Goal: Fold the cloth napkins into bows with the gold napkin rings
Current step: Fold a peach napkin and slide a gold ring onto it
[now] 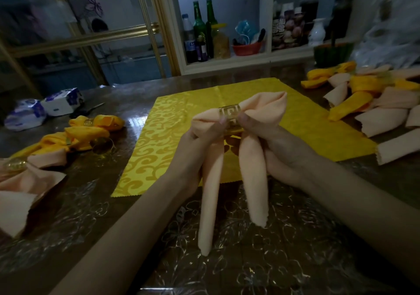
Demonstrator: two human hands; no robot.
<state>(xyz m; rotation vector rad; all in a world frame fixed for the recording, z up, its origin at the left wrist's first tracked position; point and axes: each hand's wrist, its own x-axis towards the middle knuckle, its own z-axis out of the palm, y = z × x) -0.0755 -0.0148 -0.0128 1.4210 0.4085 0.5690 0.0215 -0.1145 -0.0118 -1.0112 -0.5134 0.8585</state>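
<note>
Peach napkin held above the yellow cloth, gold ring at its middle (tails hanging), left hand and right hand both pinching it beside the ring.

I get one view only: a wide-angle camera worn on the person's head. It faces forward and tilts down onto the surface, close enough that the left hand and right hand sit mid-frame. The top of the frame reaches the shelf behind.
</note>
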